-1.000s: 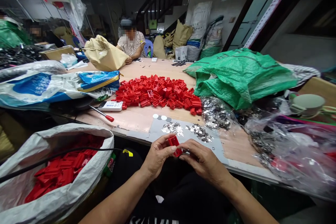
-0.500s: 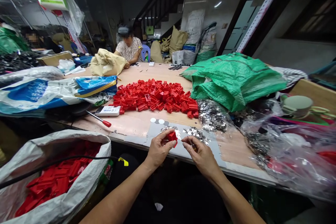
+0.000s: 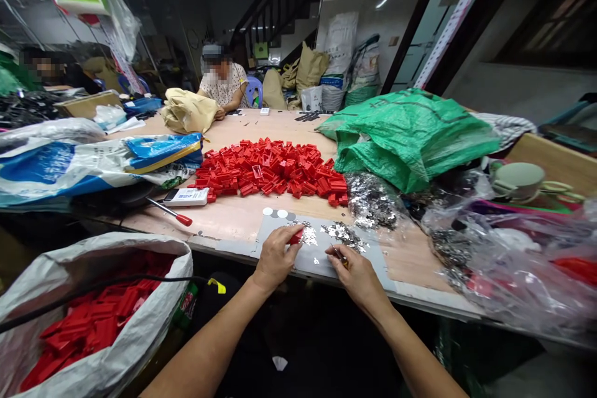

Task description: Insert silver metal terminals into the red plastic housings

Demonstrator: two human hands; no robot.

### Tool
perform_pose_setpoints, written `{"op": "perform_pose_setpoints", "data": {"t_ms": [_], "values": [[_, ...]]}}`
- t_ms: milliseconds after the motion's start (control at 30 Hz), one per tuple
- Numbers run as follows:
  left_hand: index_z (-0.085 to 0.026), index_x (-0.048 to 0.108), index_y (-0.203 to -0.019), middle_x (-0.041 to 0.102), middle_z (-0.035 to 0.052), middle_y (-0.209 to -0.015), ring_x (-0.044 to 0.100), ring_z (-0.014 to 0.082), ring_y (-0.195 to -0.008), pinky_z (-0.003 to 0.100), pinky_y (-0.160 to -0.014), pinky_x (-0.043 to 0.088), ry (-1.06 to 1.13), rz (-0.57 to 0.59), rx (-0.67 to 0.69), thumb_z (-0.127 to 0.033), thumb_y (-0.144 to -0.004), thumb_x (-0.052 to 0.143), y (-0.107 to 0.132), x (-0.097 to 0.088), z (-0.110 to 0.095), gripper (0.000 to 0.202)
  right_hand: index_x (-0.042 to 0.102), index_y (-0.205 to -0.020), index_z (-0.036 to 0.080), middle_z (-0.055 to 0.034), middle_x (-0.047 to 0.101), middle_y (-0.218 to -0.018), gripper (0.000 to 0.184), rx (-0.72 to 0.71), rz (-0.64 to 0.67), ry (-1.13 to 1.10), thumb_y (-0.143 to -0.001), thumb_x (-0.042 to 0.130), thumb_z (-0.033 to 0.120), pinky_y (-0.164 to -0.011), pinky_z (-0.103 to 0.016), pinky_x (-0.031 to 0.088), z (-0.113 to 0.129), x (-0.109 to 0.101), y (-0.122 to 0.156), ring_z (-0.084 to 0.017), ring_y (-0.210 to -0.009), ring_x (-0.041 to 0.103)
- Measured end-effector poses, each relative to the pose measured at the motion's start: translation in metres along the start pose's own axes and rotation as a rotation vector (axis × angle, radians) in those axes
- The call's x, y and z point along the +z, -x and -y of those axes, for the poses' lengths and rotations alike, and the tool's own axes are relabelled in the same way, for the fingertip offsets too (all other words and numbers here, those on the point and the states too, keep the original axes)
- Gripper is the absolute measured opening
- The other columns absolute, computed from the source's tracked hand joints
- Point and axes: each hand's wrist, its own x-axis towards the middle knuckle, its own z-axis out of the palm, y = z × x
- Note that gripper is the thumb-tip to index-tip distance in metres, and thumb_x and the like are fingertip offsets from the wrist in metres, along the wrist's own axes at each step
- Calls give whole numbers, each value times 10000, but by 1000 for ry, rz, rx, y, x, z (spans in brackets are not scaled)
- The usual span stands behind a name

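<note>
The left hand [image 3: 274, 256] is closed on a small red piece [image 3: 296, 237], gripped between thumb and fingers at the near edge of the silver parts. The right hand [image 3: 357, 270] pinches a slim tool [image 3: 344, 259] whose tip I can't make out from here.

The red piece looks like moulded plastic — light, stiff, a little slick on its flat faces, and unlikely to break under a firm pinch. I'd take it by its long outer sides, leaving the hollow free. The flat silver parts [image 3: 306, 235] seem thin and slippery, easier to lift by an edge; one loose silver part [image 3: 316, 260] lies apart, between the hands.

Under them is a grey sheet [image 3: 379, 266], smooth-looking, laid on a pale wooden table [image 3: 224, 219]. Beyond sits a broad heap of red pieces [image 3: 275, 168], with a green sack [image 3: 415, 137] to its right — and, by the left forearm, a white sack [image 3: 183, 273] holding more. Across the table a co-worker [image 3: 229, 84] sits before a dim staircase [image 3: 280, 9].
</note>
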Motion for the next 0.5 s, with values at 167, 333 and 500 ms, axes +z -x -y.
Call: {"op": "perform_pose_setpoints", "data": {"t_ms": [167,333,500], "values": [[-228,674,-1057,666,57,-1069,598,203,-958,310,-864,457,226,-102,-187,-216,-698,704,11,-4,-1,360,597,-827,221,-32,649,-874,173,-57,83,128,-866,443,291,-729,-320,434,2,6,-2,-198,-816,599],[-211,634,-1076,663,52,-1011,604,179,-914,290,-839,472,318,-97,-237,-242,-719,703,26,-5,4,366,561,-810,222,-23,630,-845,98,-16,80,324,-854,507,291,-644,-292,408,12,15,-2,-188,-754,598],[-206,620,-1079,652,48,-1032,601,174,-924,292,-850,473,397,-98,-260,-236,-721,704,34,-4,4,369,520,-802,225,-25,631,-847,61,-50,62,386,-854,491,239,-613,-279,394,16,22,-1,-185,-741,606]]}}
